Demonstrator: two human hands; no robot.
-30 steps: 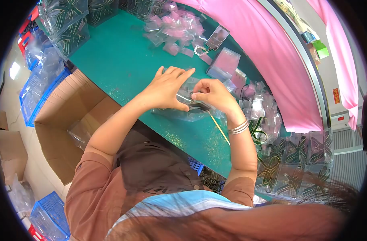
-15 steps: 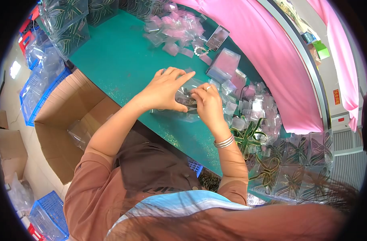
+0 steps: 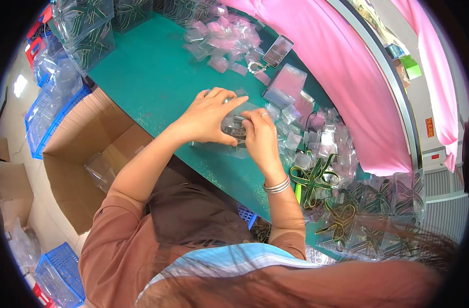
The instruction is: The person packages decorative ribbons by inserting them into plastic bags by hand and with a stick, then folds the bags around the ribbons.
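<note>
A clear plastic package (image 3: 233,124) with something dark inside lies on the green tabletop between my hands. My left hand (image 3: 208,117) spans it from the left, its fingers spread over the far side and its thumb on the near edge. From the right, my right hand (image 3: 261,134) has bent fingers and thumb at the package's right edge; the exact contact is partly hidden. To the right of my right wrist lies a green ribbon bow (image 3: 316,179) with gold edging, and nearer me a second, darker gold-edged bow (image 3: 340,219).
Small clear-and-pink packets (image 3: 229,33) are heaped at the back, near a phone (image 3: 278,50). A clear box with pink contents (image 3: 288,82) stands right of my hands. Packed bows (image 3: 378,195) cover the right end. An open carton (image 3: 72,154) stands left of the table (image 3: 142,66).
My right hand and forearm have shifted slightly left, and the fingers have lifted and straightened a little at the package. More of the green bow shows. My left hand stays nearly still.
</note>
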